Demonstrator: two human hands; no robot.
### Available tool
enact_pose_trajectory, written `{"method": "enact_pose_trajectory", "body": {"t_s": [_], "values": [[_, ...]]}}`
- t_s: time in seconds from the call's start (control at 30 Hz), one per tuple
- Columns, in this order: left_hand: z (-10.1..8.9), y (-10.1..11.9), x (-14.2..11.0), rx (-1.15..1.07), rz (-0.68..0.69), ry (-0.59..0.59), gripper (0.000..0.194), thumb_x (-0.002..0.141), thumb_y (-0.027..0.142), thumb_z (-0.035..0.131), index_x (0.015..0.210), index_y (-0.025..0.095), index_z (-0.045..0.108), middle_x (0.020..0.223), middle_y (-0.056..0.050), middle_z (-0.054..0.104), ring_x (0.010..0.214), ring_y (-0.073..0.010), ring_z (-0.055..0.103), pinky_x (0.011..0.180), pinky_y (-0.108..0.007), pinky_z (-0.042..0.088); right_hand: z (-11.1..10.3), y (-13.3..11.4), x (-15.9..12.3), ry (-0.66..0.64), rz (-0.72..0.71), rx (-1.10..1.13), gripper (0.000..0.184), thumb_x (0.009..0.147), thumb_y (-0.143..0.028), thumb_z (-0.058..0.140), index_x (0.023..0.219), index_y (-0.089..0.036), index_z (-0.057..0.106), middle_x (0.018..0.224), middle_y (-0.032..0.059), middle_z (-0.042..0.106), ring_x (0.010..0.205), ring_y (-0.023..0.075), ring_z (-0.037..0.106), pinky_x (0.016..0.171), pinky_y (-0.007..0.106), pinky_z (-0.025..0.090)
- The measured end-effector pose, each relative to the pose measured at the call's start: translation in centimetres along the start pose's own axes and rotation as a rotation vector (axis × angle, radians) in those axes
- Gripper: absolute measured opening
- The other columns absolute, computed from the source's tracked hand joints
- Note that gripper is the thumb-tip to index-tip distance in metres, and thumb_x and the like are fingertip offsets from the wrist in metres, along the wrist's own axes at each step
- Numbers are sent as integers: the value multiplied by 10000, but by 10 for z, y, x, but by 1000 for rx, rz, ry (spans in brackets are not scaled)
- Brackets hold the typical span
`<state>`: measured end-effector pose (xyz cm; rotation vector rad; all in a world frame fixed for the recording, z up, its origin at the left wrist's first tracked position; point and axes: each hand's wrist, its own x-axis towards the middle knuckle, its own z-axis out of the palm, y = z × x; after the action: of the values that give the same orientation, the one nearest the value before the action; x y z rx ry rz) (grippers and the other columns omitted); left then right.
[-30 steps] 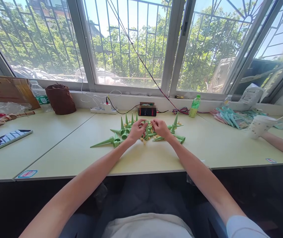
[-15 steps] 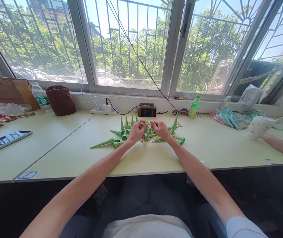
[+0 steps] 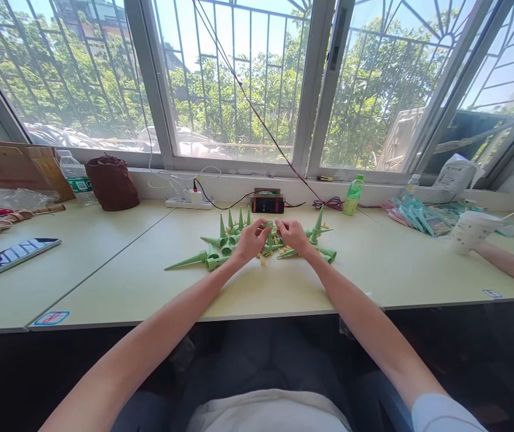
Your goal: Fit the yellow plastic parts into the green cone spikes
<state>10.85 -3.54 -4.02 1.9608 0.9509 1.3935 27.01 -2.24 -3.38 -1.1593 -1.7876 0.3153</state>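
Observation:
My left hand [image 3: 251,240] is closed in a pinch around a green plastic cone [image 3: 269,240], mostly covered by the fingers. Close beside it, my right hand [image 3: 290,233] has its fingertips pressed together near the cone's top; whatever small thing they hold is hidden. Around and under both hands lie several more green cones [image 3: 187,260], some standing on their wide ends, others on their sides showing hollow openings. Small yellowish pieces [image 3: 263,261] are scattered among them.
A phone [image 3: 268,205] leans at the back beside a power strip [image 3: 188,203]. A green bottle [image 3: 353,195] stands behind on the right. Farther right, another person's hand touches a white cup [image 3: 473,231]. A tablet-like device [image 3: 14,258] and brown bag [image 3: 111,183] are on the left.
My left hand has turned slightly and its fingers have shifted a little right, toward my right hand. The right hand stays almost in place. The cones on the table have not moved.

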Motion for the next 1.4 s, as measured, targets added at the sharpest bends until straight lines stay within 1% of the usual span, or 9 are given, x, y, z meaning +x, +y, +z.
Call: {"method": "enact_pose_trajectory", "body": {"t_s": [0.33,0.47,0.57,0.67,0.8,0.93,1.13,1.3,1.4], "values": [[2,-5,-3,6,85,-41,254,861,428,579,956,194,590,587,34,579,443,-114,585,439,-209,470,0,2,0,-38,79,110,409,849,-432,410,511,-204,398,436,-24,390,433,107,388,492,253,294],[3,4,-4,-42,90,-9,345,857,479,581,1069,211,534,735,12,606,515,-114,620,445,-211,498,0,-1,0,-11,127,202,397,842,-431,424,516,-207,393,436,-32,372,403,104,396,473,254,298],[3,9,0,-202,27,61,380,879,539,527,1077,221,467,803,3,590,548,-116,628,431,-223,508,-1,-5,0,61,107,221,445,869,-490,408,526,-206,402,460,-19,406,425,108,409,481,256,313],[2,10,4,-340,-83,81,423,869,610,499,859,187,490,695,3,548,507,-120,600,399,-229,486,-3,-7,-1,114,76,205,502,885,-579,385,554,-203,425,483,-1,444,480,120,429,499,255,332],[0,11,4,-383,-283,-88,629,846,735,389,616,160,498,551,-27,511,408,-112,529,341,-224,395,-4,-10,-4,88,47,175,537,868,-661,397,593,-202,442,516,15,475,553,138,470,525,255,357],[-1,13,3,-405,-360,-174,652,812,758,431,638,139,544,612,-74,599,422,-115,549,364,-232,401,-4,-10,-5,45,25,159,541,866,-678,388,601,-207,424,519,11,466,582,146,484,537,255,365],[-1,8,0,-360,-268,-191,509,793,655,578,806,147,566,776,-68,659,445,-117,588,379,-227,431,-5,-8,-4,43,23,156,508,878,-629,392,590,-211,396,514,-1,438,550,135,465,526,254,347],[-2,6,-5,-124,-115,-201,392,811,564,600,811,173,576,577,11,581,433,-133,581,384,-211,406,-7,-5,-3,26,54,173,459,875,-536,416,559,-207,371,486,-22,388,466,108,402,498,256,320],[-1,5,-6,-29,-80,-173,363,787,516,639,883,169,594,690,-10,638,435,-111,558,384,-205,380,-6,-2,-2,7,78,192,435,863,-502,423,551,-210,342,472,-34,346,435,99,378,486,256,311]]}}
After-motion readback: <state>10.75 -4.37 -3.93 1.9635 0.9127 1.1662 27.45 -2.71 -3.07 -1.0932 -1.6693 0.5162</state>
